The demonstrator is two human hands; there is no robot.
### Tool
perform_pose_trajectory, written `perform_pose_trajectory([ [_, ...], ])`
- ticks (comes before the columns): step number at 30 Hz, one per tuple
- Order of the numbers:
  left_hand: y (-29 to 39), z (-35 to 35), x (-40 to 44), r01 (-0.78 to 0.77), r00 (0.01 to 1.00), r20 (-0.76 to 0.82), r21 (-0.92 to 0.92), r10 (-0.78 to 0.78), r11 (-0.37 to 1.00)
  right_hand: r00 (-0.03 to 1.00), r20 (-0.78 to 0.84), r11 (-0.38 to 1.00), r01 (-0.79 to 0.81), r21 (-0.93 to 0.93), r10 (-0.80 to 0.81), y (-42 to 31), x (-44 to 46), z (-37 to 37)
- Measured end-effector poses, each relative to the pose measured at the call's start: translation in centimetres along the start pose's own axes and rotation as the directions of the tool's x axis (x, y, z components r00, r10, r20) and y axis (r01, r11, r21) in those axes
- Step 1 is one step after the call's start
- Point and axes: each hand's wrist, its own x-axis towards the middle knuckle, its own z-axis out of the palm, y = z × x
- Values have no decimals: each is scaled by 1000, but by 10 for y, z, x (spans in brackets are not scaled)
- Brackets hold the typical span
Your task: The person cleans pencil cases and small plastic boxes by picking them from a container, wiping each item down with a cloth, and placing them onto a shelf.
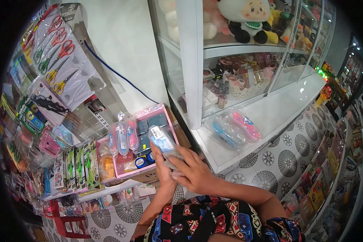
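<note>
Both hands are together over the front right corner of a pink box (169,117). My left hand (162,167) holds a clear plastic packet (161,136) with a white label and something pale blue inside. My right hand (191,169) lies over the packet's lower part, fingers bent against it. Inside the pink box, several wrapped items (123,137) in pink and blue lean at the left, beside dark packets and round blue tins (140,162). On the white ledge to the right lie a blue packet (226,132) and a pink packet (246,126).
A glass cabinet (191,60) with plush toys and a white basket (243,89) stands behind the ledge. Scissors (62,48) on a card hang at the upper left. Green packs (81,165) stand left of the box. A red stool (70,226) is at the lower left.
</note>
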Motion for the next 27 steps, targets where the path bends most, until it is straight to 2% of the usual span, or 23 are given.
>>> perform_pose_trajectory([
  [1, -1, 4, 2, -45, 998, -39, 27, 46, 999, 999, 22, 998, -40, -42, 41, 1, -5, -3],
  [4, 3, 39, -12, -55, 996, 77, 31, 52, 998, 964, 92, 968, -250, -19, 251, 2, -13, -27],
  [5, 5, 54, -19, -32, 996, 82, 22, 30, 999, 957, 81, 959, -272, -83, 278, 10, -17, -32],
  [8, -7, 75, -34, 95, 961, 256, 41, -102, 995, 889, 75, 891, -454, 1, 452, 2, -14, -62],
  [10, -10, 94, -39, 116, 921, 374, 10, -111, 993, 848, 45, 839, -529, 130, 528, 4, -21, -78],
  [11, -10, 101, -38, 128, 894, 433, -5, -113, 992, 827, 30, 810, -556, 185, 561, 7, -25, -88],
  [14, -17, 99, -29, 7, 679, 713, 227, -171, 974, 769, -61, 709, -553, 438, 637, 21, -41, -122],
  [15, -17, 94, -27, -50, 653, 725, 326, -216, 944, 746, -93, 666, -523, 532, 659, 27, -46, -135],
  [18, -5, 84, -31, -142, 673, 700, 440, -239, 887, 778, -278, 826, -533, 183, 564, 62, -54, -189],
  [19, -4, 76, -29, -156, 719, 656, 473, -228, 867, 659, -255, 695, -714, 86, 708, 56, -42, -208],
  [20, -7, 65, -24, -167, 763, 609, 507, -215, 846, 760, -271, 792, -611, 13, 591, 80, -47, -222],
  [24, -4, 29, -3, -173, 874, 461, 587, -152, 791, 747, -162, 678, -656, -332, 645, 158, -60, -248],
  [25, 1, 24, 1, -260, 905, 417, 700, -85, 665, 740, -142, 644, -649, -405, 657, 170, -58, -250],
  [27, 6, 6, 13, -366, 908, 419, 776, 13, 514, 686, -61, 632, -697, -339, 725, 187, -60, -250],
])
